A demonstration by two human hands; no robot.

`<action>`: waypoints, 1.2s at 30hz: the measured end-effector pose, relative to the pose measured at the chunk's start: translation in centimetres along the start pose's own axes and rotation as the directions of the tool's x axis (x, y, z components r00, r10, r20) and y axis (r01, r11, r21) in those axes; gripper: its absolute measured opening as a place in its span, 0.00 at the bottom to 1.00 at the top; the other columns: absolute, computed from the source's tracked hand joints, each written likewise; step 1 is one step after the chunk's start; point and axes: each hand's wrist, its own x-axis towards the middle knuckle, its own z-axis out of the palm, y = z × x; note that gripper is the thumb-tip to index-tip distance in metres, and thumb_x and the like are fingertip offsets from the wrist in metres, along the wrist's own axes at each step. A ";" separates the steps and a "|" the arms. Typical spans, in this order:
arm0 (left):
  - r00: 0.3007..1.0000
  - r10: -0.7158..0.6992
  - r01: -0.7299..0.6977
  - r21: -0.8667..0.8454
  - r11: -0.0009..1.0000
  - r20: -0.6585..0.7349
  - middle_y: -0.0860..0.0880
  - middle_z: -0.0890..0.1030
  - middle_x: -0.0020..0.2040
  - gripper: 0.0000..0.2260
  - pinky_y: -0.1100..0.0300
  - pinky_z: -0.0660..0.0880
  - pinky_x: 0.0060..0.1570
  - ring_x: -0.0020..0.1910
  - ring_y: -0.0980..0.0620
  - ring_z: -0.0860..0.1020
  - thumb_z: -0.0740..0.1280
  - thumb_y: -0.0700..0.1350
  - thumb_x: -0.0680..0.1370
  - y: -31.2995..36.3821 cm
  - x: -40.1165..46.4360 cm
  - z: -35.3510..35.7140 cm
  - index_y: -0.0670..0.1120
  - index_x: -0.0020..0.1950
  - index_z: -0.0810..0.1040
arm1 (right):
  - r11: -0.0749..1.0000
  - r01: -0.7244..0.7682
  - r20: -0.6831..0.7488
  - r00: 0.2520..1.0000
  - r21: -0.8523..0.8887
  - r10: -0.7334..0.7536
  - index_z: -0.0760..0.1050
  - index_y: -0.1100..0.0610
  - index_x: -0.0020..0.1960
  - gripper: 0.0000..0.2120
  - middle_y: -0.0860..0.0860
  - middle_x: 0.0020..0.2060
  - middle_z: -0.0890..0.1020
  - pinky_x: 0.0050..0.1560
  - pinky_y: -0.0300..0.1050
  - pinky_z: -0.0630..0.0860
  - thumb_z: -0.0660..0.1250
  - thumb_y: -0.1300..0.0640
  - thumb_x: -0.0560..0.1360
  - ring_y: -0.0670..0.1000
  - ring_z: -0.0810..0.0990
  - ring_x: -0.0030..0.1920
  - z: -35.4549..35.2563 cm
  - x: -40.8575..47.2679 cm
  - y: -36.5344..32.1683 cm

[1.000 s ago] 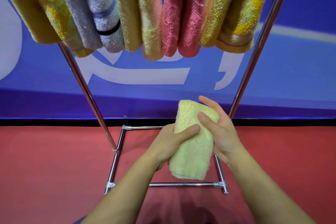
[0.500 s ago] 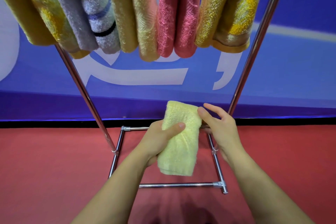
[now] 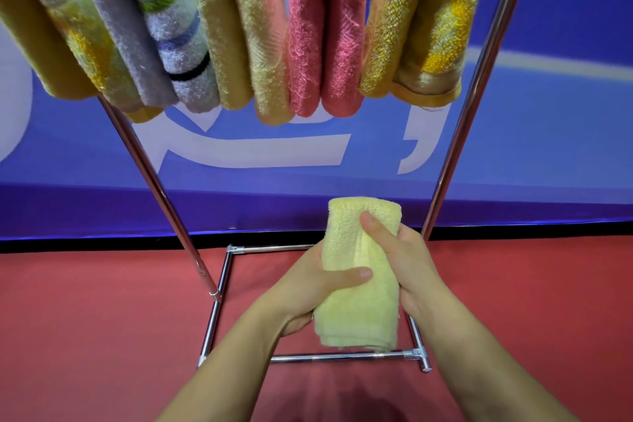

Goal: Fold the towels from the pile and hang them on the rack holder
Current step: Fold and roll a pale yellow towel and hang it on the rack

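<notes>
Overhead, folded towels hang side by side on the chrome rack (image 3: 161, 195), from left to right a yellow-patterned one (image 3: 68, 44), a lilac striped one (image 3: 164, 41), a tan one (image 3: 246, 44), a pink one (image 3: 325, 38) and another yellow-patterned one (image 3: 421, 34). Below them the left hand (image 3: 308, 288) grips a folded pale yellow towel (image 3: 359, 305) with its thumb across the front, and the right hand (image 3: 407, 260) clasps the same towel's right side, thumb pressed near the top fold, above the rack's base on the red floor (image 3: 85, 319). Behind stands a blue banner (image 3: 548, 130) with large white marks, too cropped to read.
</notes>
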 end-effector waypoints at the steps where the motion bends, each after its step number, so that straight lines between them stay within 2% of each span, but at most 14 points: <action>1: 0.999 0.019 -0.020 0.035 0.999 0.029 0.40 0.81 0.66 0.24 0.40 0.76 0.66 0.66 0.39 0.80 0.72 0.33 0.78 0.0 0.0 0.2 0.45 0.72 0.74 | 1.000 0.010 -0.025 1.000 0.014 -0.010 0.82 0.61 0.58 0.17 0.58 0.50 0.88 0.56 0.60 0.82 0.75 0.52 0.75 0.60 0.87 0.51 -0.1 0.1 -0.1; 3: 0.995 0.045 -0.054 0.102 0.993 0.092 0.40 0.80 0.67 0.28 0.40 0.75 0.68 0.68 0.39 0.79 0.71 0.29 0.76 0.0 0.1 0.4 0.46 0.74 0.72 | 0.999 0.024 -0.052 0.998 0.044 -0.022 0.82 0.61 0.57 0.15 0.58 0.49 0.88 0.52 0.57 0.83 0.74 0.53 0.75 0.59 0.88 0.50 -0.3 0.2 -0.3; 7: 0.988 0.025 -0.051 0.168 0.984 0.155 0.42 0.78 0.70 0.37 0.41 0.72 0.71 0.71 0.43 0.76 0.72 0.26 0.74 0.1 0.2 0.4 0.48 0.78 0.66 | 0.999 0.022 -0.041 0.999 0.032 -0.021 0.81 0.61 0.58 0.16 0.58 0.50 0.88 0.55 0.59 0.82 0.74 0.52 0.75 0.59 0.87 0.51 -0.6 0.5 -0.2; 12: 0.992 0.041 -0.066 0.222 0.973 0.116 0.45 0.80 0.69 0.37 0.41 0.73 0.70 0.69 0.45 0.78 0.75 0.27 0.73 -0.4 0.5 0.1 0.50 0.76 0.68 | 1.000 -0.019 -0.029 0.999 -0.001 0.019 0.82 0.60 0.58 0.16 0.56 0.50 0.88 0.55 0.58 0.83 0.75 0.51 0.75 0.57 0.88 0.51 -0.9 0.6 -0.2; 15: 0.995 0.086 -0.094 0.220 0.971 0.044 0.44 0.81 0.67 0.35 0.42 0.76 0.68 0.67 0.43 0.79 0.76 0.29 0.72 -0.6 0.9 -0.1 0.49 0.74 0.71 | 0.997 0.020 -0.105 0.994 -0.077 -0.028 0.79 0.56 0.63 0.21 0.53 0.53 0.87 0.57 0.57 0.82 0.77 0.51 0.73 0.54 0.87 0.53 -0.7 1.0 0.2; 18: 0.964 0.183 -0.127 0.273 0.954 -0.192 0.44 0.84 0.60 0.29 0.40 0.79 0.61 0.61 0.42 0.82 0.78 0.32 0.70 -1.2 1.5 -0.9 0.49 0.67 0.76 | 0.947 0.164 -0.238 0.943 -0.276 -0.233 0.75 0.53 0.68 0.28 0.47 0.60 0.82 0.64 0.48 0.78 0.79 0.49 0.71 0.46 0.81 0.61 -0.4 1.2 0.9; 21: 0.891 0.238 -0.126 0.293 0.948 -0.386 0.46 0.85 0.57 0.29 0.39 0.81 0.56 0.58 0.45 0.84 0.79 0.35 0.67 -1.7 1.9 -1.3 0.51 0.64 0.75 | 0.892 0.204 -0.125 0.953 -0.402 -0.275 0.82 0.52 0.59 0.16 0.44 0.54 0.86 0.61 0.43 0.78 0.76 0.48 0.74 0.41 0.83 0.56 0.1 0.7 1.8; 23: 0.895 0.282 -0.169 0.323 0.931 -0.346 0.44 0.85 0.54 0.25 0.43 0.83 0.51 0.53 0.47 0.85 0.77 0.33 0.69 -1.7 2.1 -1.0 0.49 0.61 0.76 | 0.878 0.170 -0.008 0.981 -0.448 -0.194 0.83 0.50 0.58 0.15 0.44 0.52 0.87 0.61 0.46 0.79 0.73 0.43 0.75 0.41 0.84 0.55 0.9 0.3 2.5; 25: 0.930 0.284 -0.200 0.325 0.924 -0.235 0.44 0.84 0.52 0.24 0.53 0.81 0.39 0.49 0.49 0.84 0.75 0.32 0.71 -1.4 1.9 -0.3 0.50 0.63 0.75 | 0.854 0.157 0.031 0.986 -0.496 -0.164 0.82 0.50 0.57 0.17 0.46 0.49 0.87 0.59 0.53 0.81 0.70 0.39 0.76 0.45 0.86 0.51 1.3 0.3 3.0; 28: 0.979 0.192 -0.166 0.270 0.948 -0.072 0.50 0.83 0.60 0.45 0.51 0.82 0.42 0.53 0.48 0.84 0.72 0.27 0.71 -1.0 1.4 0.6 0.63 0.78 0.61 | 0.855 0.166 -0.003 0.981 -0.492 -0.192 0.81 0.52 0.49 0.17 0.53 0.43 0.87 0.53 0.60 0.82 0.67 0.38 0.77 0.56 0.86 0.46 1.2 0.5 3.0; 30: 0.986 0.165 -0.154 0.259 0.954 -0.022 0.49 0.82 0.60 0.52 0.52 0.80 0.39 0.48 0.46 0.84 0.70 0.26 0.70 -1.1 1.4 0.5 0.67 0.79 0.54 | 0.859 0.192 0.006 0.977 -0.475 -0.215 0.82 0.51 0.48 0.14 0.55 0.42 0.86 0.48 0.59 0.82 0.66 0.42 0.79 0.59 0.86 0.45 1.1 0.3 2.7; 32: 0.988 0.155 -0.148 0.243 0.959 -0.012 0.45 0.81 0.59 0.50 0.53 0.76 0.38 0.46 0.45 0.81 0.67 0.27 0.70 -1.1 1.5 0.2 0.67 0.80 0.52 | 0.839 0.229 0.007 0.966 -0.494 -0.259 0.81 0.53 0.46 0.12 0.56 0.39 0.85 0.43 0.54 0.80 0.66 0.46 0.81 0.56 0.84 0.38 0.9 0.2 2.4; 34: 0.988 0.151 -0.146 0.200 0.969 -0.011 0.43 0.80 0.62 0.45 0.51 0.73 0.41 0.48 0.44 0.79 0.65 0.33 0.71 -0.9 1.3 0.3 0.66 0.80 0.54 | 0.816 0.256 -0.007 0.953 -0.519 -0.304 0.80 0.56 0.43 0.14 0.56 0.34 0.83 0.38 0.49 0.75 0.65 0.48 0.82 0.50 0.78 0.33 0.7 0.1 2.2; 36: 0.985 0.167 -0.159 0.138 0.978 -0.049 0.48 0.80 0.68 0.36 0.52 0.77 0.51 0.58 0.49 0.81 0.66 0.40 0.76 -0.5 1.0 0.8 0.63 0.80 0.59 | 0.790 0.283 -0.012 0.939 -0.544 -0.344 0.78 0.56 0.41 0.16 0.55 0.32 0.81 0.37 0.49 0.74 0.64 0.48 0.83 0.49 0.76 0.31 0.4 -0.2 1.9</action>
